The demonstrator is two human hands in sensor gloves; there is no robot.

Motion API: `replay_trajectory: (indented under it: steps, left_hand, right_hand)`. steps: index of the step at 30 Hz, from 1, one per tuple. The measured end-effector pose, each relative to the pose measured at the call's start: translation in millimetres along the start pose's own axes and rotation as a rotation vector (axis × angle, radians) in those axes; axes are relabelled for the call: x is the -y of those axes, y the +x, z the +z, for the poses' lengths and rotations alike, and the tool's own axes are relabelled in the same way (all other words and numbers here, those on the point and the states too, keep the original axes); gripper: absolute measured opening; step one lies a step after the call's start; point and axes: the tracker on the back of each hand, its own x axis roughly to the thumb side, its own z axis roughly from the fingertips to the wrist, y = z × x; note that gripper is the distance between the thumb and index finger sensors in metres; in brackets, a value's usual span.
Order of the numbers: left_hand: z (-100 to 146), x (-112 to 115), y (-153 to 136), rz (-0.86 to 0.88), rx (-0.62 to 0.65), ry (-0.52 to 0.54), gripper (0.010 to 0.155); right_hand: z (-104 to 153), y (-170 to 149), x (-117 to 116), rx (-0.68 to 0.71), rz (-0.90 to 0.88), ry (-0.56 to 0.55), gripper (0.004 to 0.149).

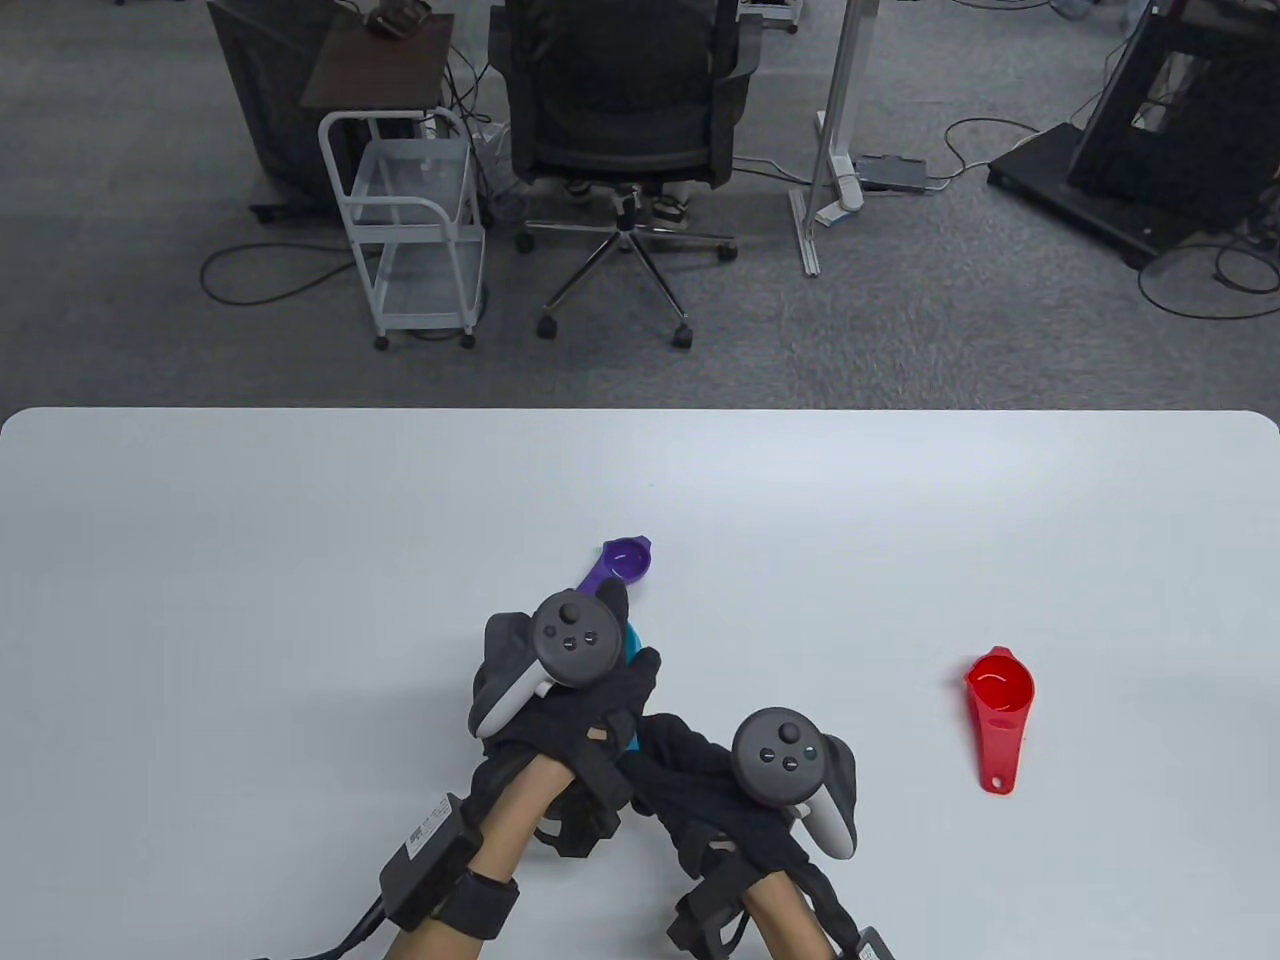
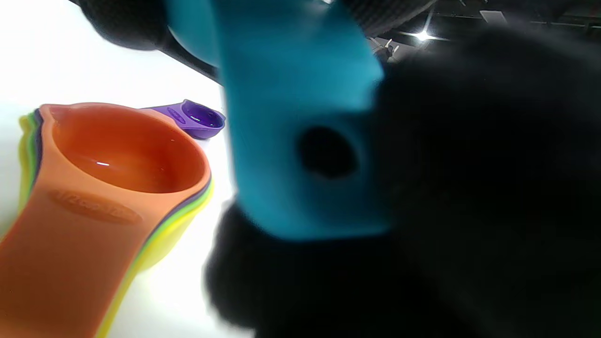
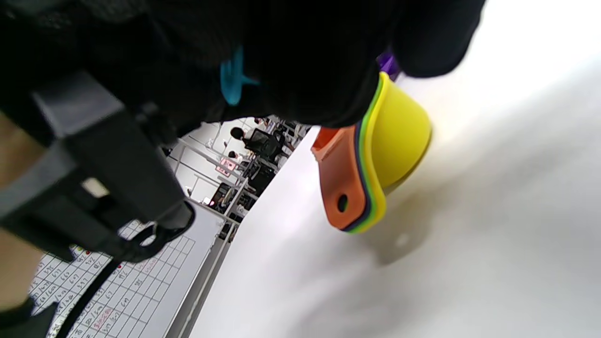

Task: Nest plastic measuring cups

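Both hands meet low centre of the table view. The left hand [image 1: 560,690] pinches a blue cup [image 2: 291,117] by its handle; in the left wrist view the handle, hanging hole at its end, fills the frame centre with gloved fingers [image 2: 469,188] on it. The right hand [image 1: 720,790] lies just right of and below it, fingers reaching toward the left hand; its grip is hidden under the tracker, cannot tell whether it pinches anything. The nested stack [image 2: 94,197], orange cup on top, then purple, green and yellow shells under it, sits on the desk [image 1: 300,550] beneath the hands: lower left of the left wrist view, centre right of the right wrist view, its long axis running from bowl to holed handle. Judged next step: the blue cup goes into the orange bowl, which lies down and left of the held cup in the left wrist view, so the left hand is nearer; the handles need lining up. A small purple cup [image 1: 625,560] lies just above the hands, handle pointing down-left toward them. A red cup [image 1: 1000,705] lies well apart at right, handle toward the lower edge, nearer the right hand. Open desk lies all round; edges are far off.
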Motion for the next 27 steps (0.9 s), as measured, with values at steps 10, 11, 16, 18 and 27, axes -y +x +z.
replay_trajectory:
  steps: [10,11,16,18,27]
  left_hand:
    - [-4,28,-11,-0.241,-0.049,-0.036,0.079]
    - [-6,32,-11,-0.283,-0.063,-0.050,0.079]
    - [-14,43,-13,-0.367,-0.104,-0.085,0.078]
    - [-16,45,-17,-0.344,-0.116,-0.101,0.078]
    - [-21,55,-23,-0.349,-0.132,-0.132,0.078]
  right_hand:
    - [8,-24,44,-0.202,0.359,-0.279,0.082]
    - [7,-28,46,-0.229,0.414,-0.287,0.083]
    - [4,-32,42,-0.281,0.535,-0.231,0.085]
    - [3,-30,39,-0.281,0.558,-0.214,0.086]
    - [0,-30,33,-0.304,0.584,-0.151,0.087]
